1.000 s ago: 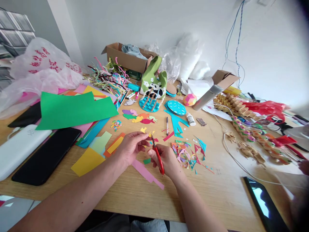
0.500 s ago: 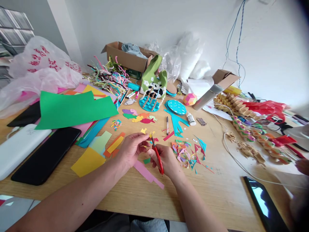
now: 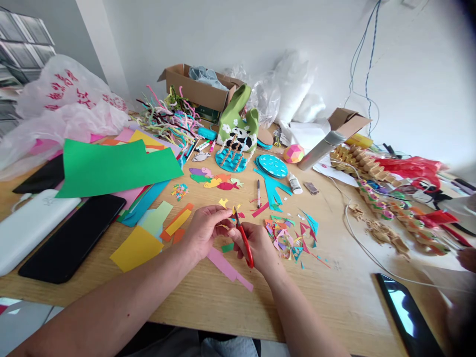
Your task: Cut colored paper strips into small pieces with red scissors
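My right hand (image 3: 255,243) grips red-handled scissors (image 3: 245,244), their blades pointing away from me and toward my left fingertips. My left hand (image 3: 204,229) pinches a small piece of yellow paper (image 3: 234,208) at the blade tips; my fingers hide most of it. Just beyond the hands, a yellow paper scrap (image 3: 222,203) lies on the table. Further back are several coloured paper fish (image 3: 213,180) in a cluster. A pink paper strip (image 3: 226,267) lies beneath my hands.
Coloured paper cuttings (image 3: 284,235) lie to the right, near a pen (image 3: 258,193) and white bottle (image 3: 294,183). A green sheet (image 3: 115,168) tops stacked paper at left, behind a black phone (image 3: 74,238). Another phone (image 3: 409,315) and a person's hand (image 3: 466,259) are at right.
The scissors and both hands stay nearly in place, with a slight shift at the fingertips. The whole view has moved a little.
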Demonstrator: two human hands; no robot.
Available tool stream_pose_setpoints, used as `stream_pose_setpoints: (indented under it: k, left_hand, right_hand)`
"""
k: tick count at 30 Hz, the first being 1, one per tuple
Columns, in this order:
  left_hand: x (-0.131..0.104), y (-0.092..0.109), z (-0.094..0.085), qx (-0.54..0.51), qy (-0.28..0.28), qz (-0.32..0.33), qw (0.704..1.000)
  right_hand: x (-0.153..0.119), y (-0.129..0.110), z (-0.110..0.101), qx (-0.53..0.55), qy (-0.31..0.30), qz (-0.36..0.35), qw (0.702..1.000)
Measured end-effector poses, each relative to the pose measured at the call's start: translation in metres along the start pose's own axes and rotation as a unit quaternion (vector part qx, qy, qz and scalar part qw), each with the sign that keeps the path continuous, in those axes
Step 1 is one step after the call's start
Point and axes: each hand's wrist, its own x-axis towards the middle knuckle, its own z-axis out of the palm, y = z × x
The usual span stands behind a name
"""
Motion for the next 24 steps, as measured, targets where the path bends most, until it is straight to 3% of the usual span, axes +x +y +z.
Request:
stream_pose_setpoints:
  k: [14, 24]
  left_hand:
    - [-0.0011, -0.0077, 0.0008, -0.020, 0.007, 0.012, 1.000]
    - [-0.0012, -0.0075, 0.0014, -0.024, 0.001, 0.013, 1.000]
  right_hand:
    - [0.0009, 0.0013, 0.0028, 0.010, -0.005, -0.031, 0.999]
    - [0.0001, -0.0001, 0.0028, 0.009, 0.001, -0.016, 1.000]
